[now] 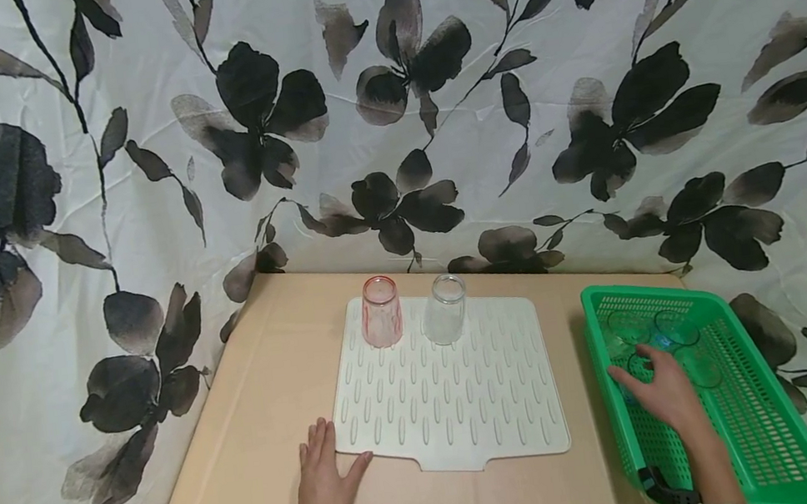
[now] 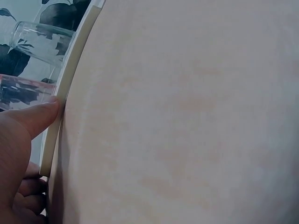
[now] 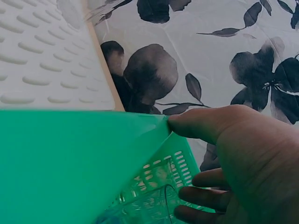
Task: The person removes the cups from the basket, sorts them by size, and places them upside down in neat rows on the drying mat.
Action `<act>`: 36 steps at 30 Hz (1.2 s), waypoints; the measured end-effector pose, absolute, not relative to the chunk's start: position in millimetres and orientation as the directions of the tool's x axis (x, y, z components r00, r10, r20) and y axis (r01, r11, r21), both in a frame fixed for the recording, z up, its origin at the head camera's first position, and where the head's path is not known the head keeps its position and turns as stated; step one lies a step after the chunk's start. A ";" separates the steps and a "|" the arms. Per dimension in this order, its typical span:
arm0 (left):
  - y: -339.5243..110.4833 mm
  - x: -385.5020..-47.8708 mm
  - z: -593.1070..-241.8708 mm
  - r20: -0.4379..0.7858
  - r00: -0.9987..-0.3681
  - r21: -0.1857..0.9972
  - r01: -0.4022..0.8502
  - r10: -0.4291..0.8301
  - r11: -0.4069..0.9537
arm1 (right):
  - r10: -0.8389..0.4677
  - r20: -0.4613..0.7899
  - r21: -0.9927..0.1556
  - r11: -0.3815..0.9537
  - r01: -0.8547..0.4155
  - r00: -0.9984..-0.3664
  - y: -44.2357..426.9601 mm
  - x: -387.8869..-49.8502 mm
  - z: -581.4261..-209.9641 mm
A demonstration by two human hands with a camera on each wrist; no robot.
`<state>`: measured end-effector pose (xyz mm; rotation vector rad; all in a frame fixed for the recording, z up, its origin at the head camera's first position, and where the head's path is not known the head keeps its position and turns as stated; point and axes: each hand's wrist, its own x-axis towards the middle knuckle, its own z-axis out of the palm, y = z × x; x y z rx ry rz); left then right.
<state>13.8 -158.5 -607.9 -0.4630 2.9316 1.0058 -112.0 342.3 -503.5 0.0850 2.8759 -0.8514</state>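
A white ridged drying mat lies on the table, bearing a pink-tinted glass and a clear glass near its back edge. My left hand rests at the mat's front left corner with fingers extended; in the left wrist view, its thumb touches the mat's edge. My right hand reaches into the green basket, fingers spread beside several clear glasses. From the right wrist, a glass shows just past the fingertips, apart from them. The basket wall hides part of it.
The tan tabletop extends left of the mat and between mat and basket. A white cloth with dark flowers hangs behind and at the sides. The basket's raised rim stands between mat and glasses. A black band is at the right wrist.
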 end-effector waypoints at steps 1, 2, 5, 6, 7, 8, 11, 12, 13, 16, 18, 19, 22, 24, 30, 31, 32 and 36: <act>-158.7 13.9 -607.6 -0.103 -0.956 0.601 -0.280 -0.274 0.749 | 0.008 -0.154 -0.539 0.838 0.091 -0.988 342.0 -111.0 -503.6; -158.7 13.9 -607.5 -0.103 -0.956 0.603 -0.280 -0.275 0.747 | 0.003 -0.160 -0.537 0.839 0.090 -0.987 341.7 -110.1 -503.6; -158.9 13.9 -607.6 -0.100 -0.957 0.598 -0.277 -0.273 0.752 | -0.020 -0.163 -0.530 0.845 0.071 -0.986 341.0 -109.0 -503.0; -159.0 14.1 -607.8 -0.099 -0.957 0.593 -0.276 -0.271 0.756 | -0.027 -0.164 -0.526 0.848 0.064 -0.986 340.7 -108.5 -502.5; -159.2 14.2 -607.9 -0.097 -0.958 0.590 -0.274 -0.270 0.759 | -0.036 -0.160 -0.523 0.851 0.054 -0.987 340.5 -108.0 -502.1; -159.3 14.2 -608.1 -0.095 -0.958 0.586 -0.272 -0.269 0.763 | -0.044 -0.157 -0.522 0.852 0.045 -0.987 340.4 -107.7 -501.5; -159.8 14.2 -608.4 -0.091 -0.960 0.583 -0.267 -0.265 0.767 | -0.045 -0.137 -0.548 0.836 0.038 -0.990 341.4 -106.3 -499.4; -159.9 13.9 -608.4 -0.090 -0.960 0.584 -0.266 -0.265 0.767 | -0.034 -0.128 -0.559 0.828 0.043 -0.991 342.1 -105.6 -498.7; -160.0 13.8 -608.4 -0.088 -0.961 0.584 -0.264 -0.263 0.767 | -0.021 -0.115 -0.566 0.823 0.048 -0.993 343.2 -105.0 -498.3; -160.3 13.9 -607.9 -0.090 -0.961 0.587 -0.262 -0.260 0.766 | 0.022 -0.095 -0.562 0.824 0.072 -0.995 347.7 -105.0 -497.9; -160.7 14.0 -608.3 -0.093 -0.962 0.586 -0.263 -0.258 0.767 | 0.048 -0.103 -0.538 0.838 0.096 -0.994 351.1 -106.1 -498.8; -160.9 14.2 -608.5 -0.095 -0.962 0.585 -0.263 -0.257 0.767 | 0.061 -0.110 -0.522 0.846 0.110 -0.992 352.9 -106.8 -499.3; -161.2 14.3 -609.5 -0.099 -0.962 0.584 -0.264 -0.256 0.768 | 0.087 -0.147 -0.481 0.864 0.148 -0.985 357.3 -109.1 -501.2; -161.2 14.3 -610.0 -0.100 -0.962 0.584 -0.265 -0.255 0.768 | 0.102 -0.181 -0.459 0.871 0.176 -0.978 359.5 -110.2 -502.2; -161.3 15.0 -609.9 -0.101 -0.961 0.590 -0.265 -0.256 0.762 | 0.114 -0.261 -0.430 0.875 0.221 -0.959 363.5 -112.1 -504.2; -161.3 15.1 -609.9 -0.101 -0.962 0.590 -0.265 -0.255 0.763 | 0.111 -0.268 -0.432 0.874 0.222 -0.957 363.7 -112.2 -504.1; -161.3 15.2 -609.9 -0.101 -0.962 0.591 -0.264 -0.255 0.762 | 0.107 -0.275 -0.434 0.873 0.222 -0.956 364.0 -112.4 -504.1; -161.1 15.4 -610.0 -0.098 -0.962 0.591 -0.262 -0.254 0.763 | 0.078 -0.292 -0.445 0.871 0.207 -0.953 364.6 -112.7 -505.0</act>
